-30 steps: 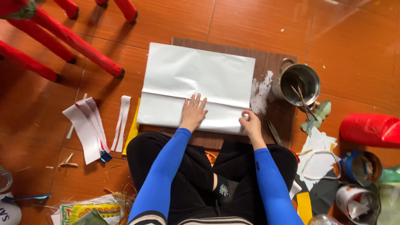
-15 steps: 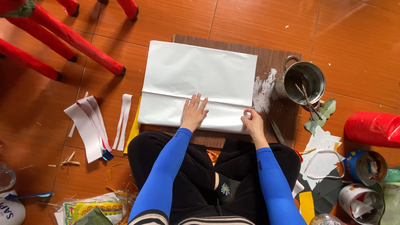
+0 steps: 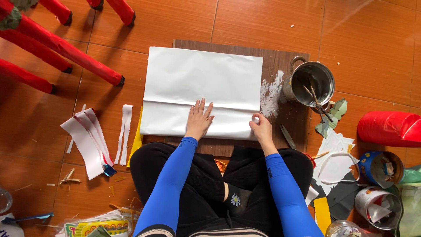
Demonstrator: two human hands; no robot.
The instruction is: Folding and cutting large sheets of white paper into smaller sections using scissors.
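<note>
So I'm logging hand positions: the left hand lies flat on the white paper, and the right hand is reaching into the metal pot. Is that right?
Not quite. In the head view the left hand does lie flat on the white paper, but the right hand pinches the paper's lower right corner; the metal pot stands apart, untouched.

The sheet of paper (image 3: 204,81) is plain white, lying on a dark brown wooden board (image 3: 287,59) smeared with white paste. The floor (image 3: 359,44) is orange-brown tile. Both sleeves (image 3: 169,184) are bright blue, the trousers (image 3: 206,184) black. The chair legs (image 3: 66,46) at far left are red. The metal pot (image 3: 313,79) is silver-grey. The paper strips (image 3: 85,140) at left are white, red-edged.
</note>
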